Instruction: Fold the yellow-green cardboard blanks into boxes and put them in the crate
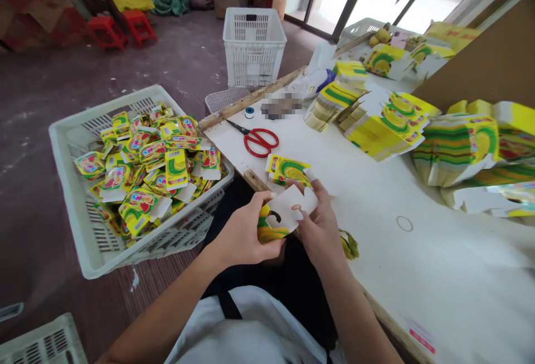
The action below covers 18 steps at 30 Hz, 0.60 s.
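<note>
Box (286, 208) is btwn both hands, just off the near edge of the table (371, 247), white card facing up. L hand (242, 234) grasps its yellow end, thumb & fingers on opp. sides; R hand (324, 233) grips the other end, thumb on the white card. Prob. best: keep L grip light so the thin card doesn't buckle, press w/ R thumb along creases only, keep corners sq. Scissors (261, 142) lie well apart, beyond 2nd box (288, 169).

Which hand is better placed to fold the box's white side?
Probably the right hand: its thumb rests on the white side, while the left hand holds the box by its printed side.
</note>
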### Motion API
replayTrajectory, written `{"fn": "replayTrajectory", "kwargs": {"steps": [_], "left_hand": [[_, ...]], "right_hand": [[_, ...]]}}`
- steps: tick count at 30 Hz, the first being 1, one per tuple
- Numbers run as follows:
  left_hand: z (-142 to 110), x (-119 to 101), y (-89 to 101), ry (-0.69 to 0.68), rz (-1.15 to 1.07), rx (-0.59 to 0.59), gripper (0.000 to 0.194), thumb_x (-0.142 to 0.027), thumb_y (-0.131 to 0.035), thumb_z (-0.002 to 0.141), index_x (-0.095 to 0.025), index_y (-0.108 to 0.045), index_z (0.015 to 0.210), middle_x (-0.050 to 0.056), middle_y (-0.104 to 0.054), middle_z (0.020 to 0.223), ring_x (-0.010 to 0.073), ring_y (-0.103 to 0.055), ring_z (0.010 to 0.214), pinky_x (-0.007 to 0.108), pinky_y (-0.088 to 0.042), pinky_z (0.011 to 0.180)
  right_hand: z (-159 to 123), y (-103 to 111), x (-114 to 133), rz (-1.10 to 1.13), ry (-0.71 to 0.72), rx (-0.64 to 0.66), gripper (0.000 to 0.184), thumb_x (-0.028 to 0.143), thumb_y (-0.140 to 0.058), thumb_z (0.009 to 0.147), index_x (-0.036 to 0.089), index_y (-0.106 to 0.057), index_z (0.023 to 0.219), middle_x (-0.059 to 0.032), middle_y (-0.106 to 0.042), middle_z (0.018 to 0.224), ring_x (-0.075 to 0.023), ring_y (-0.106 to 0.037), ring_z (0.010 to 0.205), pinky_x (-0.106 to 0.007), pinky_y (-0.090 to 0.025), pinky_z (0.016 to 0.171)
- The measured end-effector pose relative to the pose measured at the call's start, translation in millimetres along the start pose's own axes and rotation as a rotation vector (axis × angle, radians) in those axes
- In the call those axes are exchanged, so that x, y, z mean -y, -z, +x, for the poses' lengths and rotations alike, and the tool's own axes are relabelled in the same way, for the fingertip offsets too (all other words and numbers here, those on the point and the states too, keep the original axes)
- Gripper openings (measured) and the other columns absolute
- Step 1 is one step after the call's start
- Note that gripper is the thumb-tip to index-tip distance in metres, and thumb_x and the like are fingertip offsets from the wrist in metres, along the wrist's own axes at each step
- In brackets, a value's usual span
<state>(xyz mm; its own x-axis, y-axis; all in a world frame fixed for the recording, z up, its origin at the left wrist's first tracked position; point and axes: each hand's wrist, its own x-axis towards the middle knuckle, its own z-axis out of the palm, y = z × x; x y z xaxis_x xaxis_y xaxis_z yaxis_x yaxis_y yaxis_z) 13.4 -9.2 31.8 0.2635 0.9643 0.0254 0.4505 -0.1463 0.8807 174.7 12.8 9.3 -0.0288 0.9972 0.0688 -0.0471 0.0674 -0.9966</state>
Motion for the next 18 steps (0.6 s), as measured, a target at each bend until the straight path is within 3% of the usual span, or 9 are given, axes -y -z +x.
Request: {"fn": "replayTrajectory", "kwargs": {"steps": [2, 5, 10, 12, 14, 16, 18], "left_hand": [[-2, 3, -4.3, -0.049, 0.001, -0.014, 0.083, -0.029, -0.077, 0.068, -0.022, -0.029, 0.136, 0.01, -0.064, 0.117, 0.0252, -0.068, 0.096, 0.037, -0.056, 0.082], [-5, 9, -14.8, -0.148, 0.036, -0.061, 0.094, -0.034, -0.081, 0.067, -0.024, -0.021, 0.139, 0.016, -0.053, 0.135, 0.0309, -0.062, 0.116, 0.044, -0.053, 0.093], [-5, 12, -24.5, -0.202, 0.128, -0.145, 0.066, -0.021, -0.068, 0.071, -0.024, -0.03, 0.125, 0.01, -0.056, 0.12, 0.0269, -0.066, 0.104, 0.039, -0.055, 0.082], [-2, 10, -19.9, -0.16, 0.132, -0.117, 0.054, -0.021, -0.065, 0.069, -0.024, -0.037, 0.114, 0.006, -0.058, 0.108, 0.024, -0.066, 0.093, 0.036, -0.054, 0.075], [2, 7, -12.8, -0.088, 0.122, -0.074, 0.045, -0.021, -0.064, 0.067, -0.024, -0.04, 0.105, 0.002, -0.059, 0.096, 0.022, -0.065, 0.083, 0.034, -0.052, 0.071], [6, 6, -7.0, -0.006, 0.109, -0.036, 0.045, -0.021, -0.063, 0.065, -0.024, -0.039, 0.103, 0.0, -0.058, 0.088, 0.0217, -0.064, 0.077, 0.034, -0.052, 0.069], [9, 8, -5.5, 0.051, 0.106, -0.008, 0.05, -0.022, -0.063, 0.065, -0.023, -0.037, 0.108, 0.001, -0.057, 0.087, 0.0228, -0.063, 0.076, 0.036, -0.052, 0.068]], "right_hand": [[-1, -7, -2, 0.186, -0.184, 0.004, 0.081, 0.049, -0.068, 0.082, 0.022, -0.028, 0.147, -0.0156, -0.066, 0.128, -0.0294, -0.067, 0.113, -0.047, -0.059, 0.09], [-1, -16, -1, 0.246, -0.269, -0.095, 0.096, 0.046, -0.079, 0.07, 0.022, -0.027, 0.146, -0.0131, -0.069, 0.122, -0.0291, -0.07, 0.106, -0.046, -0.059, 0.089], [4, -18, -6, 0.184, -0.314, -0.157, 0.109, 0.041, -0.089, 0.054, 0.02, -0.03, 0.143, -0.0118, -0.07, 0.115, -0.0292, -0.069, 0.103, -0.046, -0.057, 0.092], [2, -19, -9, 0.231, -0.332, -0.126, 0.098, 0.045, -0.086, 0.057, 0.019, -0.038, 0.138, -0.0122, -0.071, 0.113, -0.0296, -0.069, 0.102, -0.046, -0.057, 0.09], [-3, -19, -9, 0.261, -0.299, -0.094, 0.076, 0.047, -0.079, 0.067, 0.019, -0.049, 0.131, -0.0128, -0.072, 0.113, -0.0296, -0.07, 0.102, -0.046, -0.058, 0.089], [-10, -19, -6, 0.165, -0.198, -0.036, 0.052, 0.041, -0.071, 0.078, 0.02, -0.059, 0.124, -0.012, -0.072, 0.117, -0.0287, -0.069, 0.108, -0.045, -0.057, 0.093], [-15, -18, -3, -0.041, -0.029, 0.075, 0.041, 0.027, -0.065, 0.083, 0.023, -0.064, 0.123, -0.0094, -0.07, 0.126, -0.0272, -0.066, 0.117, -0.045, -0.053, 0.1]]}}
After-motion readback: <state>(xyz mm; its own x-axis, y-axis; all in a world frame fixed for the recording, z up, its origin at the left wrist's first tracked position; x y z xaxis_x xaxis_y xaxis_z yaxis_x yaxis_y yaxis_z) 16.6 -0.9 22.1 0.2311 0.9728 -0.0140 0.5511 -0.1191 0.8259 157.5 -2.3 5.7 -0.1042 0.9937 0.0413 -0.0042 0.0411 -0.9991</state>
